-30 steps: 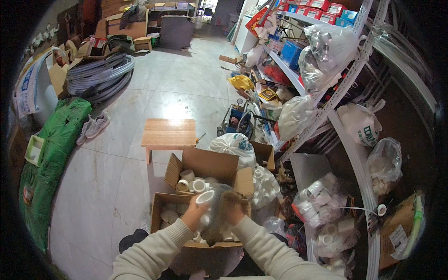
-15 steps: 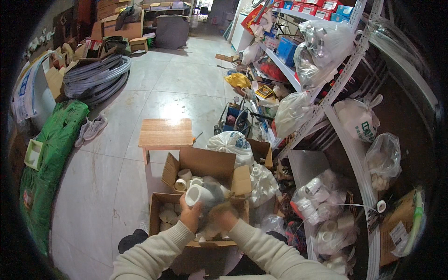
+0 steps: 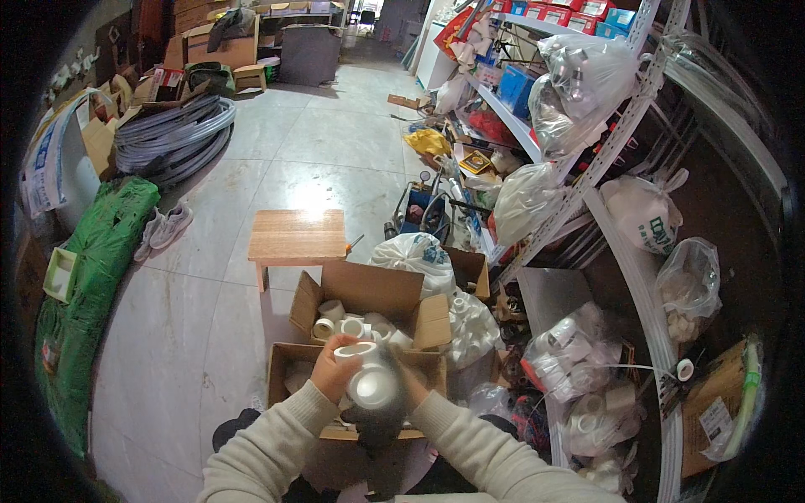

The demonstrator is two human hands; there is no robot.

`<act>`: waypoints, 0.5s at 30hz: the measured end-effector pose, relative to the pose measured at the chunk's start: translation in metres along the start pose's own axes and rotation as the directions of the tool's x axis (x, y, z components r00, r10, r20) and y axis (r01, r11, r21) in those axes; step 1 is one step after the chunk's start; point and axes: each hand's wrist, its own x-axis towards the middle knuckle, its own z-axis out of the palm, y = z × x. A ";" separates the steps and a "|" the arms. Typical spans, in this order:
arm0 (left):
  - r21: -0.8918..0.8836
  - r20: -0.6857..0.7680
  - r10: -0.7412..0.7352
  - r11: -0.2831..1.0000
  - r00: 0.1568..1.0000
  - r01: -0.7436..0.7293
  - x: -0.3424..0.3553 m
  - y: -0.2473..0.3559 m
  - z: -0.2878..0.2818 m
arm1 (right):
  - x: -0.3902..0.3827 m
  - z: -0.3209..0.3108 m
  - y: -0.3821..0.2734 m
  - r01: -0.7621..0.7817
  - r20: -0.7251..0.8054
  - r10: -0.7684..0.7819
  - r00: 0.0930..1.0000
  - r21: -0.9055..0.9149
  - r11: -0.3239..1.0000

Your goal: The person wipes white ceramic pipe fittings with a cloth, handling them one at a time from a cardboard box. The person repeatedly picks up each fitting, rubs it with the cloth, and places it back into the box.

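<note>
My left hand (image 3: 329,370) is closed round a white plastic pipe fitting (image 3: 374,388), its thumb side near the upper rim. The fitting is tilted, with a wide round mouth toward me. Against its right side presses my right hand (image 3: 412,376), smeared by motion, with a dark grey cloth (image 3: 381,426) that hangs below the fitting. The right fingers are partly hidden by cloth and fitting. Both hands are above an open cardboard box (image 3: 288,357), where more white pieces lie. Just beyond stands a second cardboard box (image 3: 372,287) with several white pipe fittings (image 3: 332,311).
A small wooden stool (image 3: 298,235) stands beyond the boxes. To the right are plastic bags of fittings (image 3: 570,348) and a metal shelf (image 3: 587,180) with hanging bags. On the left lie a green wrapped bundle (image 3: 101,285), shoes (image 3: 172,226) and coiled grey hose (image 3: 176,138).
My left hand has tipped the fitting over and moved it slightly down and toward me. My right hand has come up to the fitting's side, and the dark cloth now hangs lower.
</note>
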 end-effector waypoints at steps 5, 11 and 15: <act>0.201 -0.196 0.256 0.955 0.946 -0.217 -0.003 0.008 0.011 | -0.005 -0.004 -0.006 0.335 0.234 -0.240 0.942 -0.681 0.651; 0.284 -0.281 0.317 0.929 0.906 -0.237 0.000 0.012 0.012 | -0.012 0.010 -0.018 0.229 0.129 -0.190 0.973 -0.563 0.794; 0.493 -0.202 0.461 0.810 0.864 -0.318 -0.003 0.006 0.007 | -0.012 0.016 -0.018 -0.052 -0.038 0.041 0.998 -0.373 0.926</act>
